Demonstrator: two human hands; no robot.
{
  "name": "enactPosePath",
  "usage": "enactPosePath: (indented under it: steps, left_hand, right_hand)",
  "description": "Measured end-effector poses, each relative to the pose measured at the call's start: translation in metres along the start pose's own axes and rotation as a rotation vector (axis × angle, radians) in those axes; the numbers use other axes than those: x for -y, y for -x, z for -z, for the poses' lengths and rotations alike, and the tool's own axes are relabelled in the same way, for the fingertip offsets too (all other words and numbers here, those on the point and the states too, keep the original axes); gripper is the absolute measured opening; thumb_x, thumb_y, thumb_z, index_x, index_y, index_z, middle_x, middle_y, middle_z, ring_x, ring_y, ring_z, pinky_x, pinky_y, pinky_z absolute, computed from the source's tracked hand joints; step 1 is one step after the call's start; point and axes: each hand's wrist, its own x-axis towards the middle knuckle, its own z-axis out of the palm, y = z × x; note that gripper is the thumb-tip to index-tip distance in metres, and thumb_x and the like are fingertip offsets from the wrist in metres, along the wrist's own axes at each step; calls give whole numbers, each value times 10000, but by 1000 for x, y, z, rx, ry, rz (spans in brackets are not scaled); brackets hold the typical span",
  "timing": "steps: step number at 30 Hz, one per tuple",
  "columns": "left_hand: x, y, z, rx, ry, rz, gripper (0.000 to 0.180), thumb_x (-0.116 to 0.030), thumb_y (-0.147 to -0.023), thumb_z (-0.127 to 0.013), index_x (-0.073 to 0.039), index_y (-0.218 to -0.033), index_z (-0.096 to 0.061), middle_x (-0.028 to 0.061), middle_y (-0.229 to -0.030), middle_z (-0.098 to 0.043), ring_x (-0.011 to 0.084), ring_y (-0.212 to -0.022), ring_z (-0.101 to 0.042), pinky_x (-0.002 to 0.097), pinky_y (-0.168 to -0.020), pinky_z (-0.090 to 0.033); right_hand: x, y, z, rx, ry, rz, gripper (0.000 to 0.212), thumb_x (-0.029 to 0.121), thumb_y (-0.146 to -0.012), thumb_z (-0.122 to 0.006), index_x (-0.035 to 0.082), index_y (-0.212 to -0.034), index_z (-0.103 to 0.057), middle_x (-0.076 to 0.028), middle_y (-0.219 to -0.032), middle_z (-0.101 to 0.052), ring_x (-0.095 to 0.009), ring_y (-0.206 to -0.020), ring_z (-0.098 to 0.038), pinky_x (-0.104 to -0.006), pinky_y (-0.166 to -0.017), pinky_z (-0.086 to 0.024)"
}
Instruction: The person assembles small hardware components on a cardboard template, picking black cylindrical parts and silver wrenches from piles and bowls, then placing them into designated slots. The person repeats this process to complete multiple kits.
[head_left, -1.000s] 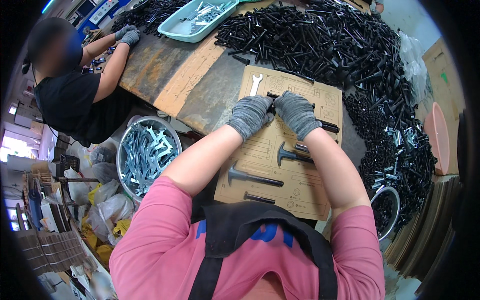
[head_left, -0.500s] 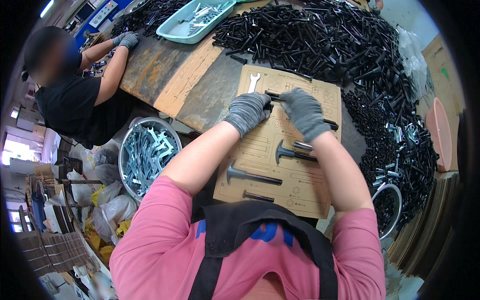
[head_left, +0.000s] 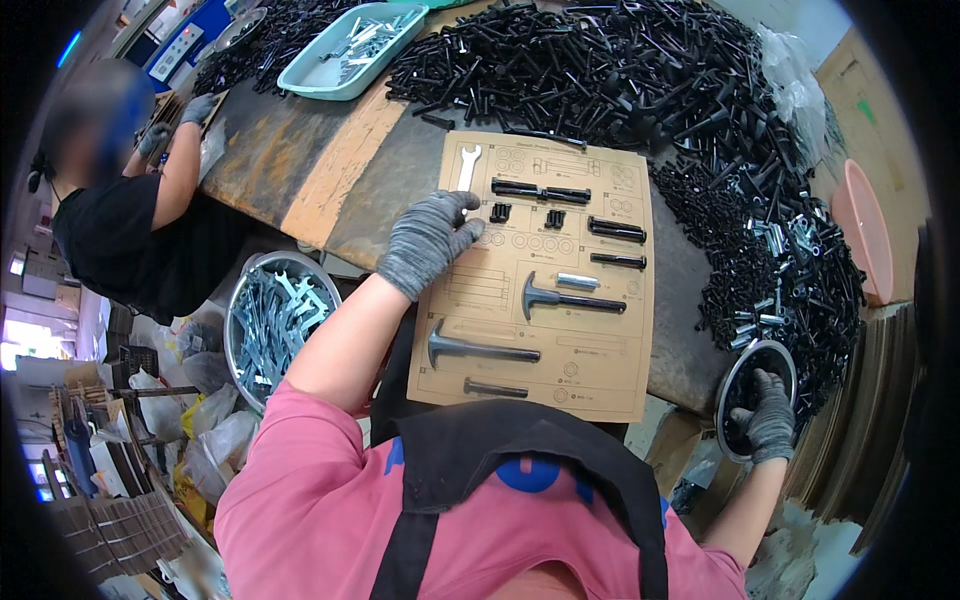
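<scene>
A printed brown board point(head_left: 600, 375) lies in front of me. My left hand point(head_left: 428, 240), in a grey glove, rests at its upper left edge, thumb and bent index finger apart. Beside those fingers lies an open-end wrench point(head_left: 468, 168). Long black bolts point(head_left: 540, 191), small black pieces point(head_left: 500, 213) in two groups, and more bolts point(head_left: 617, 230) sit on the board. Below are a silver sleeve point(head_left: 578, 281) and two T-headed dark bars point(head_left: 572, 300). My gloved right hand point(head_left: 768, 420) reaches into a metal bowl point(head_left: 722, 410) at the right, fingers spread; the bowl's contents are mostly hidden.
Heaps of black bolts point(head_left: 590, 75) cover the table's far side and right. A light blue tray point(head_left: 340, 85) holds silver parts. Left stands a metal basin of wrenches point(head_left: 280, 320). A pink basin point(head_left: 865, 235) leans at right. A co-worker point(head_left: 130, 220) works at left.
My right hand has left the top of the board and gone down right into the bowl. My left hand has drawn back leftward, exposing the bolts and small black pieces.
</scene>
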Motion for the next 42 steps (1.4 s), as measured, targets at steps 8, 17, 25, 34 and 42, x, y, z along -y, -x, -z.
enactPosePath:
  steps: [8,17,25,34,42]
  left_hand:
    - [15,8,8,-80,137,122,306,-174,-794,-627,3,-1039,-584,134,-874,-631,189,-808,-608,296,-728,-483]
    - [30,18,11,-120,181,154,278,-161,-796,-614,10,-1015,-595,149,-899,-634,196,-823,-608,297,-737,-478]
    - [45,16,10,-148,166,123,267,-149,-800,-609,5,-1017,-592,137,-909,-637,181,-820,-601,296,-740,-476]
    - [44,15,6,-121,237,159,269,-152,-801,-604,-7,-1028,-592,127,-930,-635,176,-840,-599,291,-756,-478]
    - [44,14,11,-162,287,81,321,-233,-784,-605,-10,-1016,-594,165,-909,-625,260,-827,-610,329,-750,-471]
  right_hand:
    - [-13,-19,-3,-9,-69,240,639,117,-576,-747,75,-1162,-497,-170,-1142,-495,-335,-1054,-477,-389,-912,-396]
    - [-47,-47,-28,-208,-114,373,285,34,-674,-632,33,-955,-590,-154,-907,-598,-321,-865,-565,-379,-790,-455]
    - [-37,-40,-21,-176,-138,381,355,55,-670,-653,20,-1015,-576,-173,-1010,-554,-344,-966,-509,-383,-863,-412]
    - [-37,-51,-22,-159,-18,419,306,78,-655,-669,34,-949,-594,-143,-915,-592,-307,-892,-547,-375,-818,-430]
    - [-74,-45,-33,-200,-483,286,181,35,-727,-623,-3,-903,-602,-124,-854,-611,-268,-828,-578,-325,-771,-451]
